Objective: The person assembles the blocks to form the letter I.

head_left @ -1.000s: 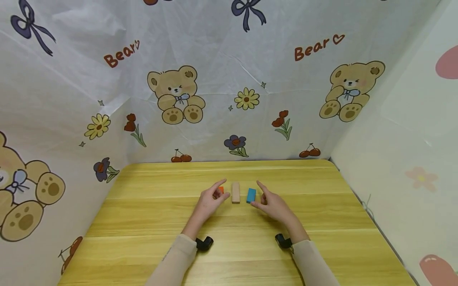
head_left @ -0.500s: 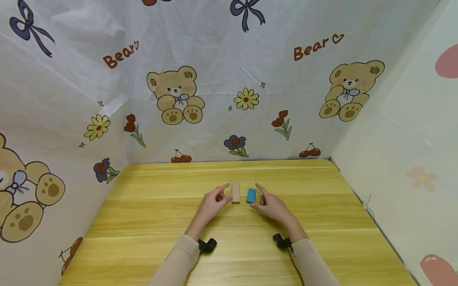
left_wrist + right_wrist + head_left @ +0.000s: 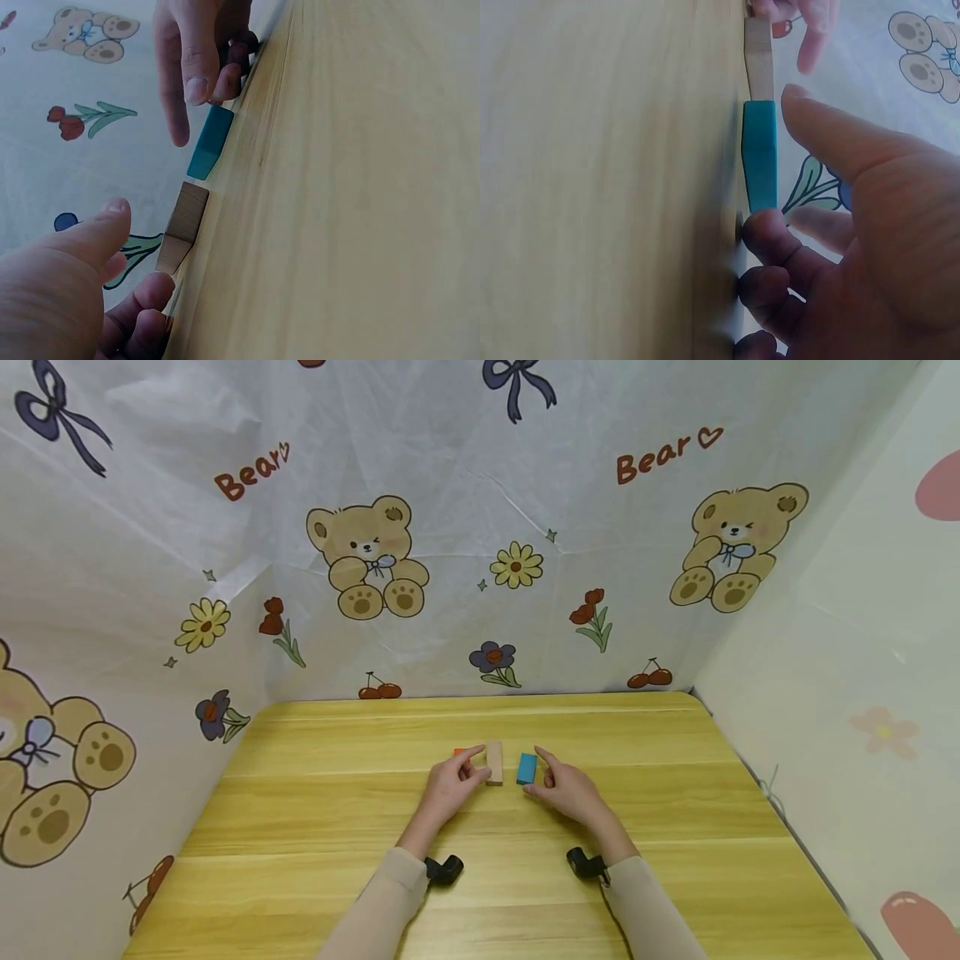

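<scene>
A plain wooden block (image 3: pixel 496 762) lies on the table, and my left hand (image 3: pixel 446 787) is just left of it with thumb and index finger spread apart. Behind that hand an orange block (image 3: pixel 459 751) is mostly hidden. My right hand (image 3: pixel 572 789) is beside a blue block (image 3: pixel 527 767), its thumb near the front end and its index finger past the far end. In the right wrist view a fingertip is at one end of the blue block (image 3: pixel 760 146); contact is unclear. A gap separates the left thumb from the wooden block (image 3: pixel 185 216) in the left wrist view.
The blocks stand on a wood-grain table (image 3: pixel 495 877). A white sheet (image 3: pixel 450 577) printed with bears and flowers hangs behind and at the left, with a pale wall covering (image 3: pixel 832 635) at the right. A black wrist camera (image 3: pixel 444 870) sits on the left wrist.
My left hand has moved right, from over the orange block toward the plain wooden block. The right hand has barely shifted, and the blocks lie where they were.
</scene>
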Tool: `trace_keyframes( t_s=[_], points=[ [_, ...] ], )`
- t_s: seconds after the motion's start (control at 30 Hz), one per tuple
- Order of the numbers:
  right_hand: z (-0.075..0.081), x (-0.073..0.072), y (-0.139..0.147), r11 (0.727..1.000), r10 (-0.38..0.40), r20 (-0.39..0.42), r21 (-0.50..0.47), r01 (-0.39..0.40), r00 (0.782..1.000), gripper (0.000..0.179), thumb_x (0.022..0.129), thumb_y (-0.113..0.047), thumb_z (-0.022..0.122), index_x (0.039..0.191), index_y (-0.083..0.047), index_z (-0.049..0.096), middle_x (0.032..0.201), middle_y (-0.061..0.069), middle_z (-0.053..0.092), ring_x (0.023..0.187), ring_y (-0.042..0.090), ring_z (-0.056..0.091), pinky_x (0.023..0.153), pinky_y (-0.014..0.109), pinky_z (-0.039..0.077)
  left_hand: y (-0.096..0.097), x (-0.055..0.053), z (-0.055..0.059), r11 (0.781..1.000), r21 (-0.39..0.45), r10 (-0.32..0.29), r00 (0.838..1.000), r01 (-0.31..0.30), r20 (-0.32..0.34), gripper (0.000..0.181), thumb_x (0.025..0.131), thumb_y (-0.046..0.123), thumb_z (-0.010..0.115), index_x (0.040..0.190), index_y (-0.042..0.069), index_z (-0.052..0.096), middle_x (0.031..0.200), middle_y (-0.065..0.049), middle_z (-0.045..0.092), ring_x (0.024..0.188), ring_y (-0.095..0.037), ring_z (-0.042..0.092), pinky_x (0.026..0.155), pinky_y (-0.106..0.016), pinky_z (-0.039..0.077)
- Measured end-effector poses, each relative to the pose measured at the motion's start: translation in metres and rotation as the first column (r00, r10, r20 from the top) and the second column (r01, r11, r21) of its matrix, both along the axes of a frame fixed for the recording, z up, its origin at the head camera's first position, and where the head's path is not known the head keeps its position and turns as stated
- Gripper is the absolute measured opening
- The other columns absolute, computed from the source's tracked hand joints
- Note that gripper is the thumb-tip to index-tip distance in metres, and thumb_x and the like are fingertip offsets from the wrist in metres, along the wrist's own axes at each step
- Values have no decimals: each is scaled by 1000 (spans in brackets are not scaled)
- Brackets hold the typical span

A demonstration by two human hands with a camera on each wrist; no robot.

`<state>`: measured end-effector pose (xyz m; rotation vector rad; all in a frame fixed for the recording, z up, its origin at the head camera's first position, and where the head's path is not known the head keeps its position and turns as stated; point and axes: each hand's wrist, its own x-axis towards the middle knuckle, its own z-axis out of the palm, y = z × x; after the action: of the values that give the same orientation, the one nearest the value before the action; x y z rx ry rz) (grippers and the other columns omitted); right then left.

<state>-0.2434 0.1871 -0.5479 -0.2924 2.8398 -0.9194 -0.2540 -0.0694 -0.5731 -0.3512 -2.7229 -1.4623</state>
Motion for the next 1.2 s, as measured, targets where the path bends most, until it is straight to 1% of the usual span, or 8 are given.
trace_keyframes(
  t_s=[0.1,0.17,0.23,0.33,0.6,0.83,1.07,1.2],
  points=[
    [2,0,-1,1000,-5,-3,-4,5,1000,79,97,-39,77,163,-11,43,76,0,56,63,15,44,61,30,34,2,-1,1,1000,-24,15,1000,-15,-25,50,101,37,74,147,21,66,89,5,67,71,-6,57,71,-28,52],
    [2,0,-1,1000,-6,-5,2,6,1000,78,97,-38,77,162,-10,44,76,0,55,62,15,44,60,30,33,3,-2,2,999,-41,22,999,-24,-42,49,101,36,75,146,20,67,88,5,66,72,-6,58,82,-34,52],
    [2,0,-2,1000,-6,-8,11,6,1000,76,97,-37,77,161,-10,46,75,-1,55,61,15,44,59,29,33,4,-3,2,998,-58,28,998,-31,-57,47,100,35,75,144,19,68,87,5,66,72,-5,58,93,-42,49],
    [1,-1,-2,1000,-10,-9,18,10,1000,73,98,-37,77,159,-11,49,74,-1,55,60,14,43,58,28,32,5,-5,1,996,-84,37,997,-43,-67,47,100,36,75,143,19,69,86,7,65,72,-5,57,100,-47,40],
    [-1,-3,-2,999,-29,-13,28,29,1000,71,96,-38,78,158,-12,52,75,-2,56,60,14,44,59,29,34,8,-9,-2,989,-128,58,992,-71,-109,46,98,38,77,141,21,71,84,9,65,74,-7,56,86,-37,31],
    [-2,-2,-3,999,-37,-13,35,38,999,66,98,-35,77,155,-11,55,75,-1,56,61,15,45,60,30,34,9,-9,-5,978,-193,47,986,-79,-162,45,95,37,81,137,25,74,79,8,61,73,-10,53,79,-36,26],
    [-4,-4,-2,999,-34,-39,31,35,999,60,98,-32,77,150,-11,58,74,-2,54,61,13,45,60,28,33,9,-9,-5,970,-233,34,987,-70,-155,43,96,39,80,137,27,74,77,9,58,73,-10,48,78,-35,25],
    [-4,-4,-1,999,-30,-33,20,31,999,58,98,-31,78,149,-11,59,75,-2,54,62,13,45,61,28,33,8,-8,-4,965,-254,24,990,-60,-141,43,96,41,78,137,28,74,78,8,56,73,-11,45,77,-35,24]
  ],
)
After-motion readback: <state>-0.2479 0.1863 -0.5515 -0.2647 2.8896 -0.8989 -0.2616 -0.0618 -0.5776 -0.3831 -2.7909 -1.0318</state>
